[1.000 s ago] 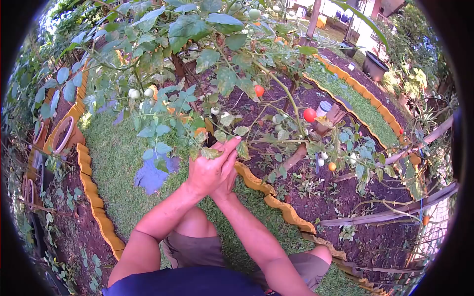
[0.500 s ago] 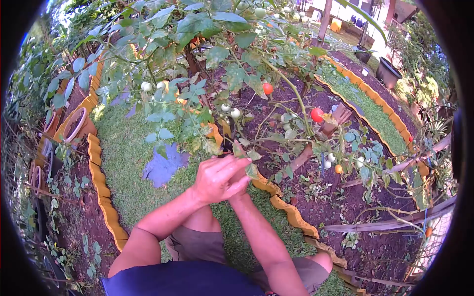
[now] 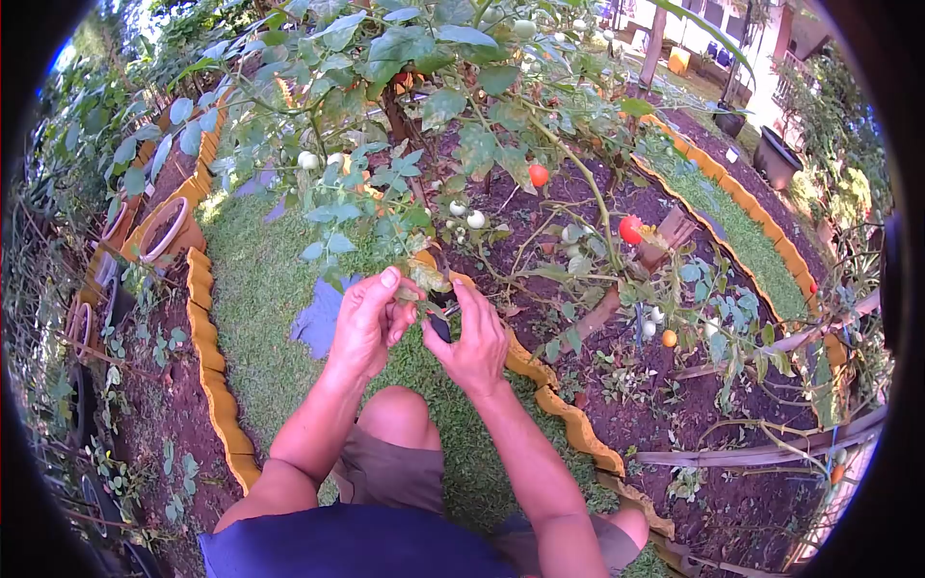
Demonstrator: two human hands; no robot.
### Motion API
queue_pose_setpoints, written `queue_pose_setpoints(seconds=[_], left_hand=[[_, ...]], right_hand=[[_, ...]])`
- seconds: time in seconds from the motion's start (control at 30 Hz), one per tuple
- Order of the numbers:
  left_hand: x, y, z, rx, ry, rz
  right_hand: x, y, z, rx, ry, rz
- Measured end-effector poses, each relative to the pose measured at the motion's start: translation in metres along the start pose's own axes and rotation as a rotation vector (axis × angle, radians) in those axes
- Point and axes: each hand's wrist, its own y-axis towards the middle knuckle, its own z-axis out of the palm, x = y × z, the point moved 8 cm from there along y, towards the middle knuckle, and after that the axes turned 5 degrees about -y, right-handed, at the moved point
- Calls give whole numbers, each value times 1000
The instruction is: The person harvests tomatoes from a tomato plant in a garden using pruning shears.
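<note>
My left hand (image 3: 366,323) is closed, thumb and fingers pinching a green, partly yellowed tomato leaf (image 3: 410,289). Just to its right, my right hand (image 3: 472,337) has thumb and forefinger apart, close to the leaf's other end. A dark patch shows between that thumb and forefinger; I cannot make out what it is. Above both hands hangs a tomato plant (image 3: 385,183) with browning lower foliage. Pale green tomatoes (image 3: 475,220) hang above my right hand, and red tomatoes (image 3: 630,229) are farther right.
A scalloped yellow border (image 3: 568,414) separates grass (image 3: 260,318) from a soil bed (image 3: 617,337). Another yellow border (image 3: 217,376) runs on the left, near a terracotta pot (image 3: 173,236). A grey-blue flat piece (image 3: 313,323) lies on the grass. Wooden poles (image 3: 752,458) cross the right side.
My hands were overlapping around the leaves; they have come apart, left hand to the left and right hand to the right. The view has shifted slightly, moving the plant rightward in it.
</note>
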Motion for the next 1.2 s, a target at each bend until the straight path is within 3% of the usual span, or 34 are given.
queue_pose_setpoints(seconds=[0.5, 0.7, 1.2], left_hand=[[-9, 1, 25, 130, -84, 19], [-12, 0, 28, 186, 10, 42], [-5, 22, 10, 74, -58, -38]], right_hand=[[21, 18, 43, 29, 110, 163], [25, 16, 48, 21, 87, 114], [32, 33, 40, -49, 27, 117]])
